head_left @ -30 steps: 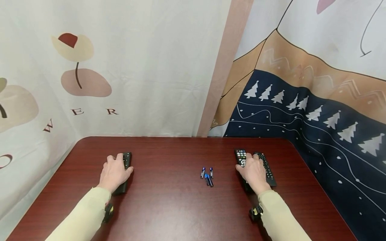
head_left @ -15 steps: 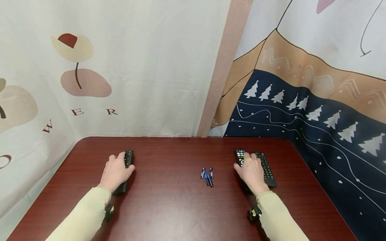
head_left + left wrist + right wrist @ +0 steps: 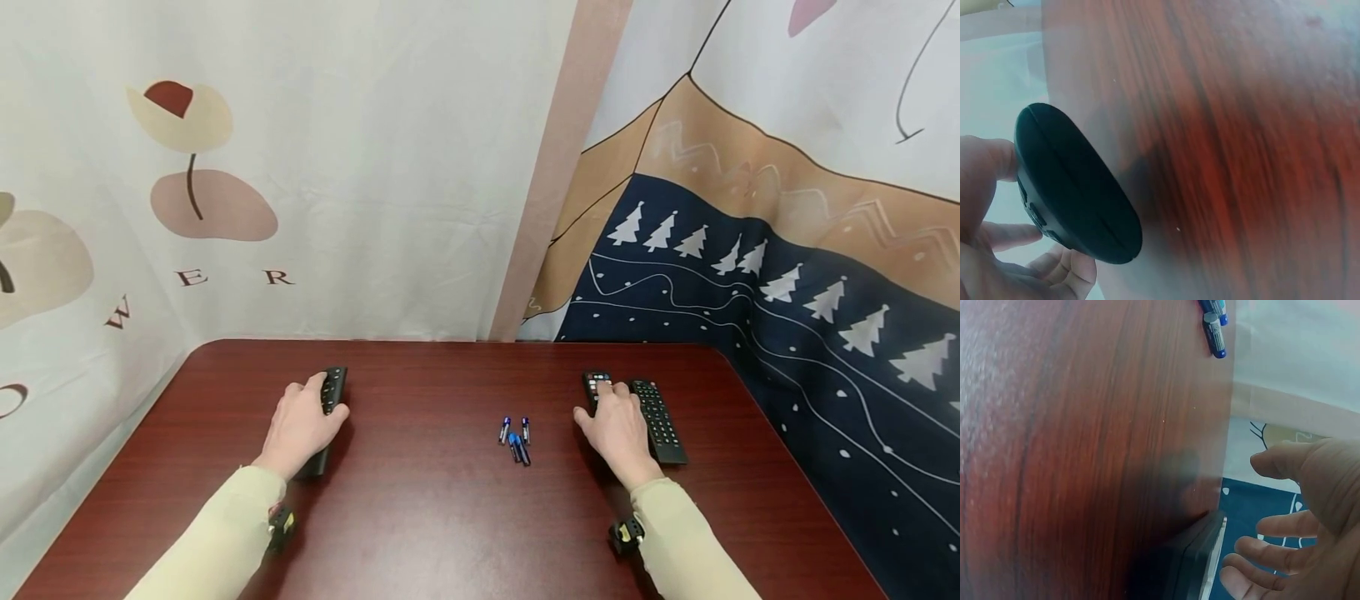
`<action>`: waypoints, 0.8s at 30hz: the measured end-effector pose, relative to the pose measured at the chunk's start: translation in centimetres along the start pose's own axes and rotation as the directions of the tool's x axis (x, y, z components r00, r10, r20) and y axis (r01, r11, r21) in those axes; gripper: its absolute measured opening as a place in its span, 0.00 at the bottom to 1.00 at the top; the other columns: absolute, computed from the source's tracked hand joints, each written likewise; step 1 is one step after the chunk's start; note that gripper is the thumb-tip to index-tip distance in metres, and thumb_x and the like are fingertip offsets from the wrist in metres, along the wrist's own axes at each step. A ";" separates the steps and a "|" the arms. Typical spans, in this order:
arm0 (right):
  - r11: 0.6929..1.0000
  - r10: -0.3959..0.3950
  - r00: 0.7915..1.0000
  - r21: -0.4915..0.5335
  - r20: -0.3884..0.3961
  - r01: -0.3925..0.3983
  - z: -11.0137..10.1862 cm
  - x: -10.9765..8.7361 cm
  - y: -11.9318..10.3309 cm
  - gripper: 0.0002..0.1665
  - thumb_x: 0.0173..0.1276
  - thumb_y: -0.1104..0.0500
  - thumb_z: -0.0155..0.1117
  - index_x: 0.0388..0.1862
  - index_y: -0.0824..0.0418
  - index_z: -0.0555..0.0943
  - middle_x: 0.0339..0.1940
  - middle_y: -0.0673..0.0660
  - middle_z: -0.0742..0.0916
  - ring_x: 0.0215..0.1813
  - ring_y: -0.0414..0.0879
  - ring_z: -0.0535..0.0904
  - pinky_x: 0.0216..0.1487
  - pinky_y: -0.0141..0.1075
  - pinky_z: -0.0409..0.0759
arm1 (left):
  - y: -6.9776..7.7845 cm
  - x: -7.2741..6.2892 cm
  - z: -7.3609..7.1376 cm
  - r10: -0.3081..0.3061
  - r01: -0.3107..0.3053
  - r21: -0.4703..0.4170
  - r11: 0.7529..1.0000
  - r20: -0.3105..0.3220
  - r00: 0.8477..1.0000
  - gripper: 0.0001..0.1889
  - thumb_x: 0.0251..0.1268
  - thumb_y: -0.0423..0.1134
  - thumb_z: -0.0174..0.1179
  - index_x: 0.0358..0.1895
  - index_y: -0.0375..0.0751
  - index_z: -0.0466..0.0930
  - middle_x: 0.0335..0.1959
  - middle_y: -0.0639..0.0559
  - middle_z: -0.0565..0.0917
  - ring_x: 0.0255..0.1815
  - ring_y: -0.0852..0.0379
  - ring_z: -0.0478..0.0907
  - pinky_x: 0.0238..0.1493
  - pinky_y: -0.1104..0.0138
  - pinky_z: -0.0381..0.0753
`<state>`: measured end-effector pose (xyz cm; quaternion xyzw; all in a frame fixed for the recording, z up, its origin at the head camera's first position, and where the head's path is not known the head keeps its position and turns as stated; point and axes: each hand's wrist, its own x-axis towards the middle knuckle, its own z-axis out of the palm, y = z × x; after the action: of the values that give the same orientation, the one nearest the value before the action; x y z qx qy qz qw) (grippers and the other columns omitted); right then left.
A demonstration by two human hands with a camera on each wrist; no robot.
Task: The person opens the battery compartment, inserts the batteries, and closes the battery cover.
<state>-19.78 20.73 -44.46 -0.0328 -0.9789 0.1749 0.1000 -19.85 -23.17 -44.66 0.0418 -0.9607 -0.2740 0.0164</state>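
Note:
My left hand (image 3: 302, 427) grips a black remote control (image 3: 335, 387), thumb on its right side and fingers on the other. The left wrist view shows the rounded end of this remote control (image 3: 1079, 187) with its shadow on the table beside it. My right hand (image 3: 618, 429) hovers over a second black remote control (image 3: 592, 383), hiding most of it. In the right wrist view the fingers (image 3: 1272, 550) are spread loosely beside that remote's edge, with nothing between them and the thumb. Just right of the hand lies a third, thinner remote control (image 3: 662, 425).
Several blue batteries (image 3: 517, 446) lie in a loose cluster between the hands, nearer the right one. The dark red wooden table (image 3: 420, 517) ends at a white printed curtain (image 3: 390, 208) behind and a navy tree-patterned cloth (image 3: 787, 350) on the right.
My left hand has moved right and slightly away from me with its remote control. The right hand has shifted a little left over the second remote, uncovering the third; the batteries stay put.

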 end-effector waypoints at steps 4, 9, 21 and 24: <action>1.000 -0.014 1.000 -0.004 -0.012 0.014 0.2 0.0 -0.2 0.33 0.66 0.54 0.71 0.61 0.76 0.78 0.56 0.77 0.80 0.53 0.72 0.78 0.55 0.61 0.80 | 0.5 0.0 0.1 -0.006 0.006 -0.020 1.000 0.007 1.000 0.37 0.67 0.43 0.55 0.76 0.28 0.59 0.57 0.21 0.69 0.46 0.32 0.74 0.40 0.47 0.81; 1.000 -0.029 0.999 0.008 -0.017 0.029 0.3 0.0 -0.4 0.33 0.66 0.54 0.72 0.62 0.75 0.78 0.57 0.77 0.80 0.54 0.72 0.78 0.57 0.60 0.79 | 0.9 0.2 0.1 -0.023 0.024 -0.041 0.999 0.015 1.000 0.38 0.68 0.43 0.55 0.78 0.30 0.57 0.59 0.23 0.68 0.46 0.33 0.74 0.38 0.49 0.80; 0.998 -0.049 0.999 0.049 -0.014 0.050 0.4 -0.2 -1.1 0.31 0.67 0.55 0.71 0.62 0.74 0.79 0.60 0.76 0.80 0.58 0.70 0.78 0.59 0.59 0.79 | 2.4 0.6 1.0 0.004 -0.005 -0.091 0.996 -0.012 1.000 0.36 0.68 0.42 0.54 0.77 0.30 0.59 0.59 0.24 0.71 0.49 0.34 0.75 0.43 0.47 0.81; 0.997 -0.060 0.998 0.055 -0.012 0.061 0.5 -0.2 -1.3 0.31 0.67 0.54 0.70 0.62 0.73 0.79 0.60 0.76 0.80 0.59 0.70 0.78 0.59 0.59 0.79 | 2.8 0.7 1.1 0.017 -0.019 -0.105 0.994 -0.019 1.000 0.36 0.69 0.41 0.53 0.77 0.30 0.60 0.59 0.24 0.72 0.50 0.34 0.75 0.45 0.45 0.81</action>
<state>-19.73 19.38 -44.47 -0.0012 -0.9737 0.1987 0.1113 -20.77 -20.25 -44.14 0.0346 -0.9452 -0.3234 0.0296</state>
